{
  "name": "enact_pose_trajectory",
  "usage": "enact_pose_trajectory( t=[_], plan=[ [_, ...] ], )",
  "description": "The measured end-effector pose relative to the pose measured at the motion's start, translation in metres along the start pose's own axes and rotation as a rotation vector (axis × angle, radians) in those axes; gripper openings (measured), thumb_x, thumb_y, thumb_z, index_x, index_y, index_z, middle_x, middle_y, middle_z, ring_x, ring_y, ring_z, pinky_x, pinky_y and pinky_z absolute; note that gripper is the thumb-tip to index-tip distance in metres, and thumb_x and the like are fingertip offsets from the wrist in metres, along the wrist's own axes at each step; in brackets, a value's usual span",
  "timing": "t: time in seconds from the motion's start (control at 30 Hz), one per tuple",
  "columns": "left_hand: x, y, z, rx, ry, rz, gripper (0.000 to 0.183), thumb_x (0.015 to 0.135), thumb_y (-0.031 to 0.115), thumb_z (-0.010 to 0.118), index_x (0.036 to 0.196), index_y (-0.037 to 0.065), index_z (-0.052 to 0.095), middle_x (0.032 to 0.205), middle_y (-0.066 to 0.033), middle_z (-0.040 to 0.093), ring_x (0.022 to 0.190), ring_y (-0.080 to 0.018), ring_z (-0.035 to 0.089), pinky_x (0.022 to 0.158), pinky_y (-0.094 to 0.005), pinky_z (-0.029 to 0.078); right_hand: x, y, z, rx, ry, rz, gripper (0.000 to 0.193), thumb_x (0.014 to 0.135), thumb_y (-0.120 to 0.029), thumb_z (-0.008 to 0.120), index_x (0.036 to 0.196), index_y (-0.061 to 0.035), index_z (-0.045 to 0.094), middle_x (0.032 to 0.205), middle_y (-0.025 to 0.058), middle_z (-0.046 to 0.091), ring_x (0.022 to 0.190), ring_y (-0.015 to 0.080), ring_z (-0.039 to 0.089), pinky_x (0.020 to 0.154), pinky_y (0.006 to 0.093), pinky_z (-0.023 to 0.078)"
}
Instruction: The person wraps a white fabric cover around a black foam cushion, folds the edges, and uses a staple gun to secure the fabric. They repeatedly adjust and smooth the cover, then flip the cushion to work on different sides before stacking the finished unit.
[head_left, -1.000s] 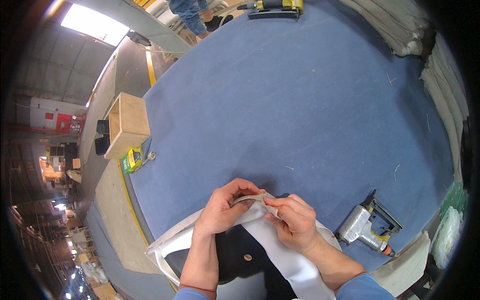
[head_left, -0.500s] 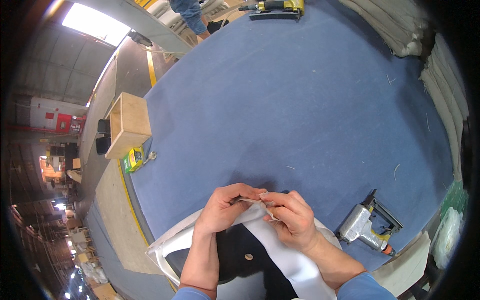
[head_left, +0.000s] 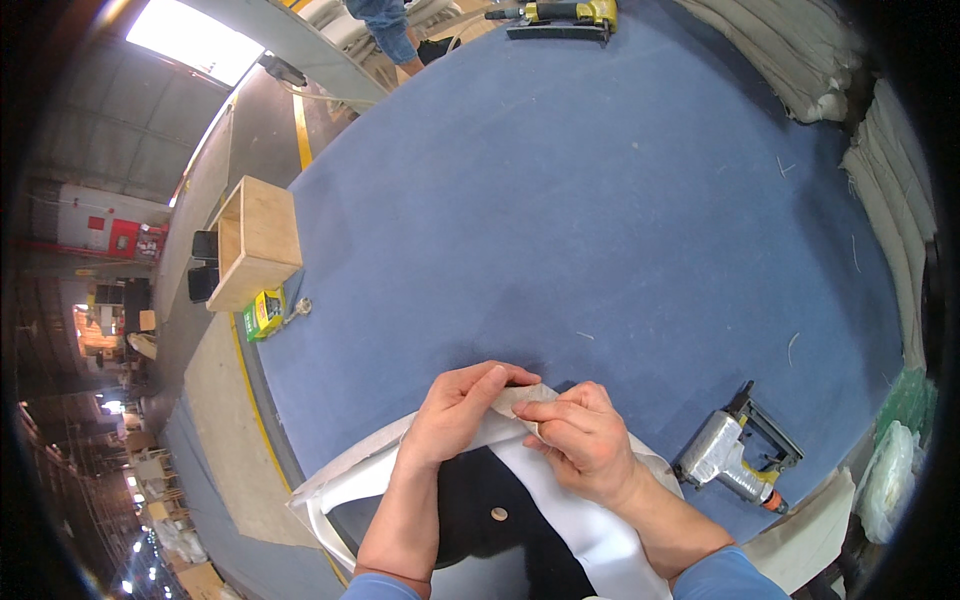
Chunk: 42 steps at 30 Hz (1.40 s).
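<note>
A white padded piece with a beige fabric edge (head_left: pixel 370 437) and a black underside panel (head_left: pixel 480 510) lies against the near side of the table. In that panel is a small round hole. My left hand (head_left: pixel 455 410) grips the fabric edge at its far side, thumb on top and fingers behind. Close to its right, my right hand (head_left: pixel 585 440) pinches the same edge between thumb and fingers. The fabric between both hands is folded, and my fingers partly hide it. A silver staple gun (head_left: pixel 718 448) with a black magazine lies to the right of my right hand.
A blue-covered table (head_left: pixel 560 200) spreads ahead, with loose threads on it. At its left edge stand an open wooden box (head_left: pixel 265 240) and a green-yellow carton (head_left: pixel 264 315). A yellow staple gun (head_left: pixel 560 15) lies at the far edge. Folded beige fabric (head_left: pixel 890 210) is stacked at right.
My left hand's fingers have straightened along the fabric edge, and its thumb has shifted. My right hand has drawn slightly closer to it, and more of the folded beige edge shows between them.
</note>
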<state>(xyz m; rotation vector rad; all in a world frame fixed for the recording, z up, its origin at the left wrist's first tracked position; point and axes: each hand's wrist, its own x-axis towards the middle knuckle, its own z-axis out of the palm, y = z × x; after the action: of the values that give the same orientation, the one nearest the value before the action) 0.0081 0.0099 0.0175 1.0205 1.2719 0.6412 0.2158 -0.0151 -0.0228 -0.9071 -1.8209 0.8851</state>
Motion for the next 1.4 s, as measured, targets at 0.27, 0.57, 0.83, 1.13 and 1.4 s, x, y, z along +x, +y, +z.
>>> enact_pose_trajectory(
  t=[0.27, 0.57, 0.83, 1.13, 1.4],
  plan=[
    [0.0, -0.003, 0.004, 0.229, 0.013, -0.017, 0.026, 0.108, 0.013, 0.058, 0.121, 0.0, 0.077, 0.093, -0.0017, 0.074, 0.086, -0.0064, 0.061, 0.077, -0.0235, 0.05, 0.0, -0.009, -0.001, -0.193, -0.037, -0.036, 0.022, 0.078, -0.013, 0.086, 0.096, -0.0083, 0.075, 0.114, 0.0005, 0.076, 0.11, 0.0209, 0.066, 0.116, 0.0517, 0.041],
    [0.002, -0.01, 0.0, 0.172, -0.031, 0.026, 0.027, 0.107, 0.009, 0.054, 0.118, -0.001, 0.077, 0.099, -0.0032, 0.076, 0.089, -0.0067, 0.062, 0.079, -0.0252, 0.052, 0.004, -0.012, 0.003, -0.152, -0.003, -0.109, 0.017, 0.077, -0.009, 0.085, 0.086, -0.0031, 0.071, 0.109, 0.0067, 0.077, 0.102, 0.0246, 0.072, 0.099, 0.0429, 0.059],
    [0.008, -0.01, 0.003, 0.093, -0.048, 0.015, 0.024, 0.108, 0.02, 0.063, 0.103, -0.001, 0.074, 0.096, -0.0044, 0.076, 0.091, -0.0089, 0.065, 0.084, -0.0269, 0.054, 0.004, -0.013, 0.003, -0.157, -0.016, -0.133, 0.015, 0.078, -0.006, 0.082, 0.085, -0.002, 0.07, 0.107, 0.0072, 0.076, 0.102, 0.0247, 0.072, 0.098, 0.0388, 0.061],
    [0.011, -0.016, -0.004, 0.165, -0.107, 0.108, 0.021, 0.103, 0.023, 0.071, 0.104, 0.002, 0.069, 0.098, -0.0019, 0.069, 0.098, -0.0113, 0.061, 0.091, -0.0302, 0.051, -0.004, -0.026, 0.007, -0.284, -0.093, -0.118, 0.016, 0.079, -0.001, 0.079, 0.094, -0.0025, 0.073, 0.112, 0.0075, 0.076, 0.107, 0.0266, 0.073, 0.1, 0.0387, 0.061],
    [0.009, -0.018, -0.007, 0.225, -0.137, 0.148, 0.023, 0.1, 0.023, 0.071, 0.112, 0.003, 0.067, 0.113, -0.0078, 0.065, 0.11, -0.0173, 0.06, 0.098, -0.0347, 0.048, -0.02, -0.06, -0.007, -0.184, -0.28, 0.008, 0.023, 0.085, 0.0, 0.078, 0.108, -0.002, 0.076, 0.121, 0.0127, 0.076, 0.117, 0.0315, 0.072, 0.112, 0.0476, 0.053]
  ],
)
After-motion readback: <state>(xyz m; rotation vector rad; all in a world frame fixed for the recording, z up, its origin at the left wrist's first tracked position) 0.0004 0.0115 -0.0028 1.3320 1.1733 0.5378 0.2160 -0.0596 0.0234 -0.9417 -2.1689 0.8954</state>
